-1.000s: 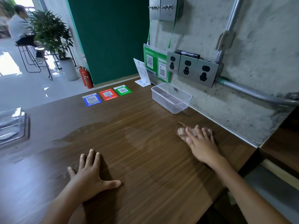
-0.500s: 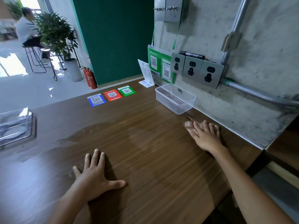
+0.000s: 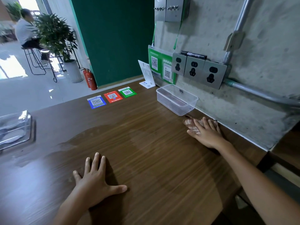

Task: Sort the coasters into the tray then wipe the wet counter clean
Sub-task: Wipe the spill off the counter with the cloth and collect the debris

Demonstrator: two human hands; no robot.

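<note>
A clear ribbed coaster (image 3: 190,125) lies on the brown wooden counter (image 3: 162,159) near the wall, partly covered. My right hand (image 3: 207,134) rests flat on it with the fingers stretched out, and I cannot tell how many coasters are under the palm. Just beyond the fingertips stands a clear plastic tray (image 3: 186,109), which looks empty. My left hand (image 3: 95,181) lies flat on the counter at the near side, fingers spread, holding nothing. A wide wet patch (image 3: 97,140) darkens the counter between the hands and off to the left.
A concrete wall with three sockets (image 3: 199,70) runs along the right. A white sign stand (image 3: 146,75) and three QR stickers (image 3: 112,96) sit at the far end. A clear glass dish (image 3: 14,129) stands at the left edge. A person sits on a stool far off.
My right hand and the coaster under it have slid a little closer to the tray. The left hand has stayed flat in place. The view has shifted slightly.
</note>
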